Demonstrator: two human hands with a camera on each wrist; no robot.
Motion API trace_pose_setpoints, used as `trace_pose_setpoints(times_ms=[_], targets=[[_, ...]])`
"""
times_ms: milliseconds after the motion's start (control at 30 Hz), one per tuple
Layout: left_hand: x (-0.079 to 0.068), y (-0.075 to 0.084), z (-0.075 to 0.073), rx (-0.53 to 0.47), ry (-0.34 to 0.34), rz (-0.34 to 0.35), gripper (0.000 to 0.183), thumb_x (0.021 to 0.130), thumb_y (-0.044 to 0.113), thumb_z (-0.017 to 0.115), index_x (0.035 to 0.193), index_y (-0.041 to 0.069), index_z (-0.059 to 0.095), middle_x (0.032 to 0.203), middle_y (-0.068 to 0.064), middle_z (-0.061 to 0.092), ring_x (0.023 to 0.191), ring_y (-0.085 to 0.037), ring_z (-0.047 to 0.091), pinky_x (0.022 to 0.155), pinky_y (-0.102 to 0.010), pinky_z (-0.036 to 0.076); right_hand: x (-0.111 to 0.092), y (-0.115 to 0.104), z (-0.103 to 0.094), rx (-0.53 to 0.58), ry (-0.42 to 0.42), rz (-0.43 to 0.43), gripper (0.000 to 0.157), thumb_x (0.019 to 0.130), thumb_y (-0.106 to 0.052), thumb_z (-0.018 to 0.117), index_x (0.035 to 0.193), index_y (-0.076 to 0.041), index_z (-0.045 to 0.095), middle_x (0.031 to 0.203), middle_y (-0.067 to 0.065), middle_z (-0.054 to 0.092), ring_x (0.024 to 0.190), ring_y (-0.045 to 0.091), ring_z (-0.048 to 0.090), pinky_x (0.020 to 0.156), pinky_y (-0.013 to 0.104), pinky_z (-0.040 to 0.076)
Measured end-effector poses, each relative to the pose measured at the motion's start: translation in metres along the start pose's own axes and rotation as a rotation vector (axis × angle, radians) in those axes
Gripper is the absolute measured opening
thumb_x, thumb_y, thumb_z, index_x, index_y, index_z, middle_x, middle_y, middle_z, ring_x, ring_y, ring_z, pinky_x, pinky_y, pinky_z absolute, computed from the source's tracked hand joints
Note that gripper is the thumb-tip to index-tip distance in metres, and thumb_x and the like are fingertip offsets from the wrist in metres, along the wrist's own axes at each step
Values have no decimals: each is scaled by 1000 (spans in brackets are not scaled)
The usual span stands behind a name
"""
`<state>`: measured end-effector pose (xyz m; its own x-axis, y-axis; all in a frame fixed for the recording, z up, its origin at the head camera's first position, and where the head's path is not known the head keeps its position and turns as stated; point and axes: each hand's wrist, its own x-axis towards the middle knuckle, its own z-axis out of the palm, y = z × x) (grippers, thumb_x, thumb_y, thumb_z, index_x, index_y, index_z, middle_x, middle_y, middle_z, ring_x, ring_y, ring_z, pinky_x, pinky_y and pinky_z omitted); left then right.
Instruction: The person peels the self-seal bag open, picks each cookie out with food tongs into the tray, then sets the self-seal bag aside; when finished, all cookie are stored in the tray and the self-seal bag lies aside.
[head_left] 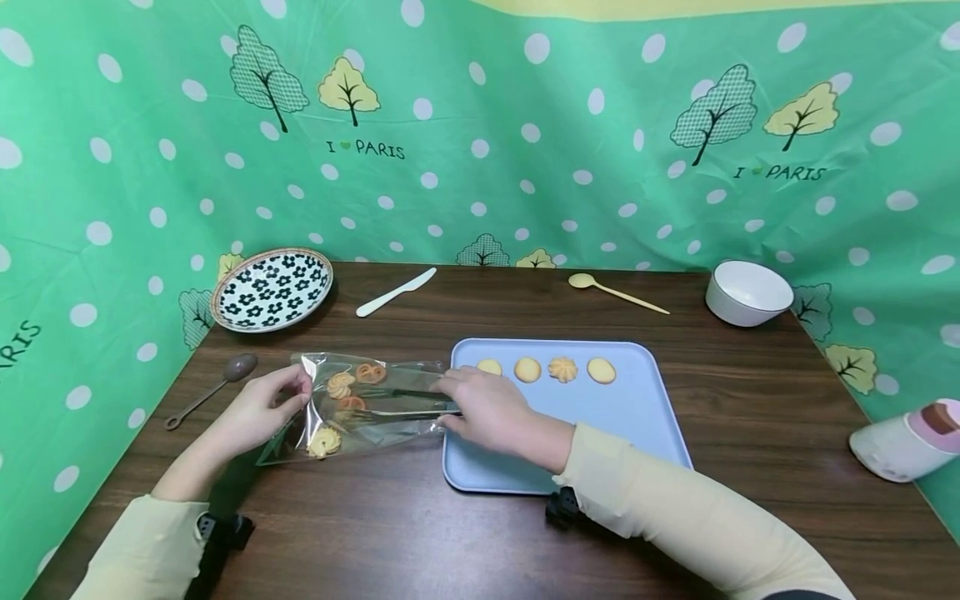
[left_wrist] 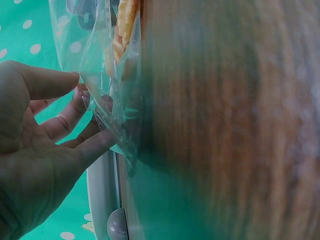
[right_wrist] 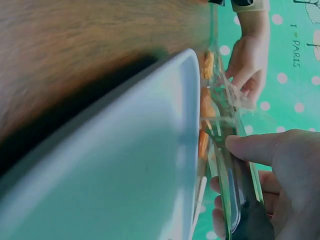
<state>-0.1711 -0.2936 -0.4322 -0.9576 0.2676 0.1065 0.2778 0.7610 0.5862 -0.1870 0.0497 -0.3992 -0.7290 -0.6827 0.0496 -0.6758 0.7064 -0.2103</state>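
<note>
A clear plastic bag (head_left: 397,375) lies on the table, its right end at the blue tray's left edge. Inside it are two pretzel-shaped cookies (head_left: 371,372), a swirled cookie (head_left: 341,384) and a pale flower-shaped cookie (head_left: 324,442). My left hand (head_left: 258,408) pinches the bag's left end between thumb and fingers, seen close up in the left wrist view. With thumb and fingers, my right hand (head_left: 491,408) grips a pair of tongs (right_wrist: 235,185) over the tray's left edge. The tongs' arms reach into the bag. Whether their tips touch a cookie, I cannot tell.
Several cookies (head_left: 527,370) sit in a row on the blue tray (head_left: 600,425). A patterned plate (head_left: 273,290), white knife (head_left: 396,292), yellow spoon (head_left: 618,292) and white bowl (head_left: 738,304) line the back. A brown spoon (head_left: 213,390) lies left; a bottle (head_left: 903,442) stands right.
</note>
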Motion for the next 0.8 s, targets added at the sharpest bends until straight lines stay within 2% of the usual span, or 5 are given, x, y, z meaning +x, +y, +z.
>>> trace_pose_setpoints(times_ms=[267,500,800], targets=[[0,-2,-1,-1,-1,-5,17,87,2,62,87,17,54,83,0,59,79,-15,54,67,-27,47,-8,14,-5,17,6,20,43,84,-36,69,124,-20,61,121,-4,62,115,16,56,79,38,52],[1,-2,1,-1,-11,-16,18,87,2,62,87,18,54,84,0,59,80,-16,54,67,-27,46,-6,14,1,39,22,-13,44,83,-33,71,123,-17,61,120,-1,63,114,17,56,84,37,51],[0,-3,-1,7,2,-10,18,87,2,62,87,18,54,85,-1,59,80,-17,53,66,-27,46,-7,15,8,59,37,-16,40,85,-31,69,122,-18,61,121,-2,62,115,15,56,87,36,49]])
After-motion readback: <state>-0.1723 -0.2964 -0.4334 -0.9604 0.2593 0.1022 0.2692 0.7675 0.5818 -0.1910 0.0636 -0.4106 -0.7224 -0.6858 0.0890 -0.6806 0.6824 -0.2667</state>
